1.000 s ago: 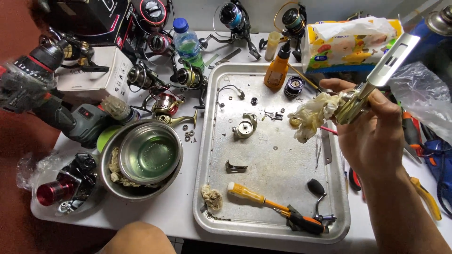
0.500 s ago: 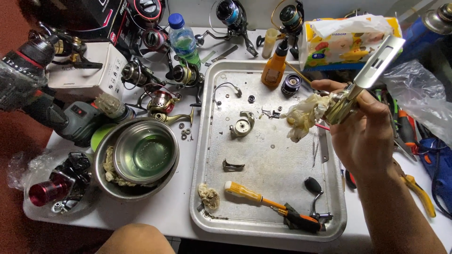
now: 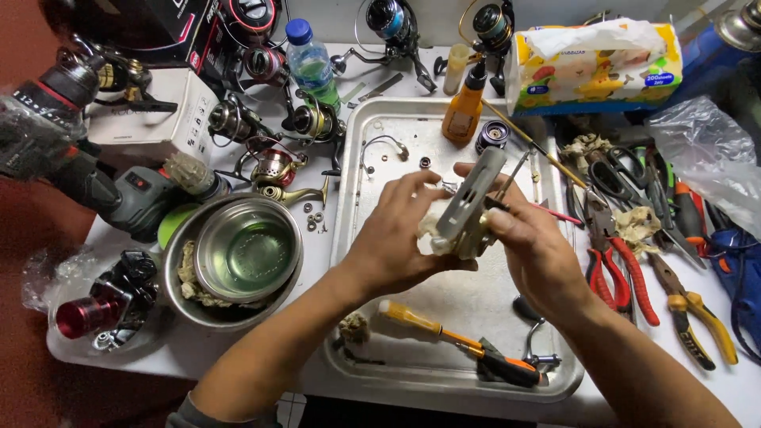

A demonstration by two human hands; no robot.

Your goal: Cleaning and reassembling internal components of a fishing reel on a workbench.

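Reel body part (image 3: 468, 208), grey metal, slotted, held over the middle of the metal tray (image 3: 372, 127), tilted w/ its long end up toward the tray's far edge. Both hands closed on it: left hand (image 3: 392, 238) wraps the lower end from the left side, w/ a wad of soiled tissue (image 3: 432, 226) pressed between fingers & the part; right hand (image 3: 535, 250) grips from the right, thumb & fingertips pinched on the part's edge. A thin red-tipped stick (image 3: 555, 214) pokes out by the right hand; can't tell which fingers hold it.

On the tray, near edge: orange-handled screwdriver (image 3: 432, 326) lying diagonal, black/orange tool (image 3: 511, 368) at its tip end, reel handle (image 3: 533, 341) just beside. Small dirty wad (image 3: 354, 326) at near-left of tray. Far edge of tray: orange oil bottle (image 3: 464, 111) upright, small spool (image 3: 492, 135) next to it, wire bail arm (image 3: 380, 149) & loose washers nearby.

Left of tray on the white table (image 3: 317, 261): steel bowl (image 3: 247, 257) w/ liquid, nested in a bigger bowl. Far-left corner: several spinning reels (image 3: 273, 166), water bottle (image 3: 311, 63), white box (image 3: 147, 111). Right of tray: red-handled pliers (image 3: 622, 277), scissors (image 3: 614, 170), yellow-handled pliers (image 3: 697, 317). Tissue pack (image 3: 594, 67) at far-right edge.
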